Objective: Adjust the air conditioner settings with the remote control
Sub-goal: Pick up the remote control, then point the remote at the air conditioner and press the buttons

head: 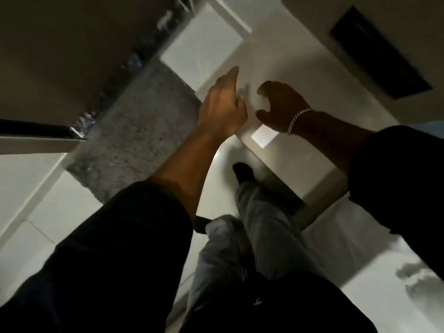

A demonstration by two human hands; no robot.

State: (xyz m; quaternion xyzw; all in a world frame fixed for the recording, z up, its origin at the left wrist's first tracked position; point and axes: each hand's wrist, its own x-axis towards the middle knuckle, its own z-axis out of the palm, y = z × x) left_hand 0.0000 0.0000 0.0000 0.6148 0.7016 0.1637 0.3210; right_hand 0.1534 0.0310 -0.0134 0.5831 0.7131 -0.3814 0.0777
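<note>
Both hands over white table near its front edge, left hand [222, 105] loosely curled, right hand [280, 105] grip spread, empty; remote control not identifiable, frame blurred.

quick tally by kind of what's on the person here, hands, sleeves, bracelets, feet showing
hands: 2, left hand and right hand, neither holding anything
dark sleeves: 2, left sleeve and right sleeve
bracelets: 1, bracelet on the right wrist
feet showing: 1, foot
total: 6
</note>
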